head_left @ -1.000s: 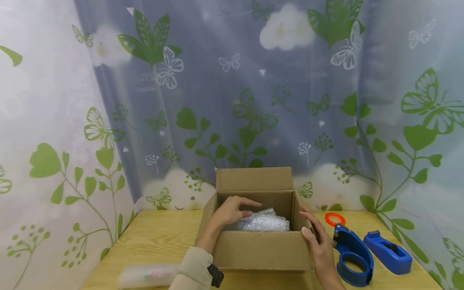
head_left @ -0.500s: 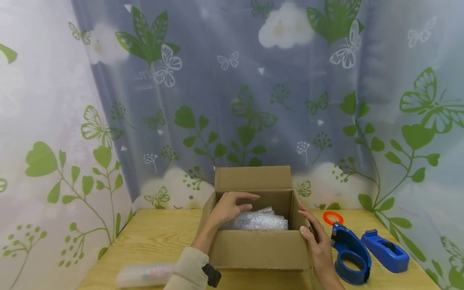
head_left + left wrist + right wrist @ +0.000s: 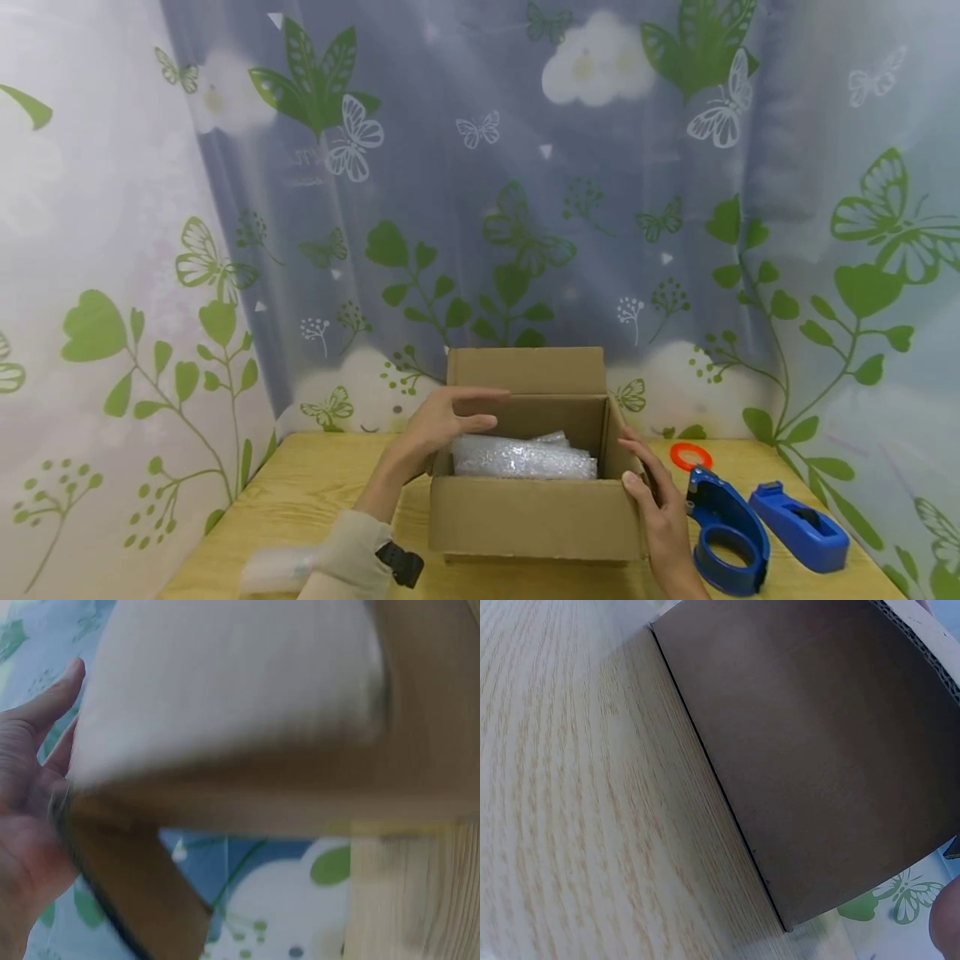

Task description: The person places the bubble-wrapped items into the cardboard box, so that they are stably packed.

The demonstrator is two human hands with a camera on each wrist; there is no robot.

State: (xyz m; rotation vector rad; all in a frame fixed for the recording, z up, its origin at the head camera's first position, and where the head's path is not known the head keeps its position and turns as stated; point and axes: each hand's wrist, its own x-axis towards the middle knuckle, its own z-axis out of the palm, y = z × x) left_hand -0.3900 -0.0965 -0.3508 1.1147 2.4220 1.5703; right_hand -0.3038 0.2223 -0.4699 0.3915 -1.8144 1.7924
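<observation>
An open cardboard box stands on the table with its back flap raised. Inside it lies a silvery bubble-wrapped bundle. My left hand is over the box's left edge, fingers stretched toward the right, just above the bundle's left end. In the left wrist view the left hand is beside a box flap, fingers straight and nothing gripped. On the other side my right hand holds the box's right flap, with the thumb near the front corner and the fingers along the edge.
Right of the box lie a blue tape dispenser, a second blue dispenser and an orange-red ring. A clear plastic roll lies at front left, partly behind the left sleeve. A patterned curtain hangs behind the table.
My left hand has moved left, from over the bundle to the box's left edge, so more of the bundle shows. The right hand stays at the right flap.
</observation>
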